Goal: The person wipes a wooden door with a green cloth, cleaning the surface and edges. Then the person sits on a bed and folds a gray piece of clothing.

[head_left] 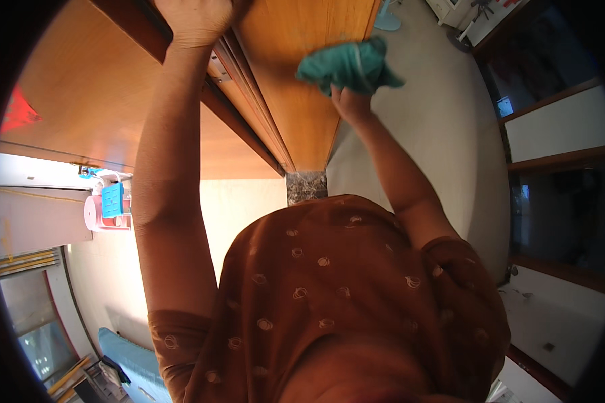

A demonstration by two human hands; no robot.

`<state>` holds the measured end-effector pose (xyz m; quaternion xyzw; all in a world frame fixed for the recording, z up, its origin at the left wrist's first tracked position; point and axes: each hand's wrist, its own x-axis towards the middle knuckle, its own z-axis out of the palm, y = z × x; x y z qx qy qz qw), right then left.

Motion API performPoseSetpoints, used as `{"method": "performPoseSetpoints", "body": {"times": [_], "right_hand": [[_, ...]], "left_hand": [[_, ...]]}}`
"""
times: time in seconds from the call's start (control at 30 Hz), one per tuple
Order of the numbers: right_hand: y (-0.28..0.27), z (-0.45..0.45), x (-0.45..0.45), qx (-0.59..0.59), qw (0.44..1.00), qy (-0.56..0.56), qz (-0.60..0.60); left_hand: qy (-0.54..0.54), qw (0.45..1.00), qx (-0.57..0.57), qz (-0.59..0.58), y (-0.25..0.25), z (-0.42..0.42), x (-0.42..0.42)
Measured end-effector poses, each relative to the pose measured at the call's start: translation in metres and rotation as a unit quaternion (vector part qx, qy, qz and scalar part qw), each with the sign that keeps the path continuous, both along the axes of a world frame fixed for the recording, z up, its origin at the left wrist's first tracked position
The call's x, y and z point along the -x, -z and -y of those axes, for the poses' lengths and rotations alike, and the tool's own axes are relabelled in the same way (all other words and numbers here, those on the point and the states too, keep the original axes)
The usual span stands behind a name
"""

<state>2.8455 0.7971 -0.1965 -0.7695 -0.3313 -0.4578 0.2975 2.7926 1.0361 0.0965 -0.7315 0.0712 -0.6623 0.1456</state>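
My right hand grips a bunched green cloth, which is slightly blurred, beside or against the wooden door frame panel. Part of that hand is hidden by the cloth. My left hand is raised at the top edge, near the edge of an orange-brown wooden door; its fingers are cut off or in shadow, so what it touches cannot be told. A metal plate is set in the frame between my hands.
A dark marble threshold lies below the frame. Pink and blue plastic items stand beyond the door at left, with a blue padded piece lower down. Dark glass panes line the right; a light-blue round base is at the top.
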Motion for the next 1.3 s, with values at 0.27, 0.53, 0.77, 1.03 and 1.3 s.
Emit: {"method": "performPoseSetpoints", "body": {"times": [0.27, 0.53, 0.77, 1.03, 1.3], "right_hand": [[0.178, 0.022, 0.076, -0.006, 0.921, 0.015, -0.388], [0.115, 0.013, 0.070, -0.351, 0.496, -0.238, -0.758], [-0.077, -0.027, 0.075, -0.339, 0.520, -0.505, -0.600], [-0.086, -0.111, 0.055, -0.334, 0.597, -0.506, -0.526], [0.082, -0.107, 0.072, -0.273, 0.447, -0.250, -0.814]], "left_hand": [[0.028, 0.993, -0.077, 0.080, 0.002, -0.022, -0.021], [0.001, 0.992, 0.056, -0.113, 0.077, 0.024, 0.027], [0.064, 0.856, 0.237, -0.455, 0.293, 0.021, 0.140], [0.078, 0.667, 0.428, -0.605, 0.333, -0.002, 0.222], [0.086, 0.612, 0.552, -0.560, 0.365, -0.026, 0.250]]}}
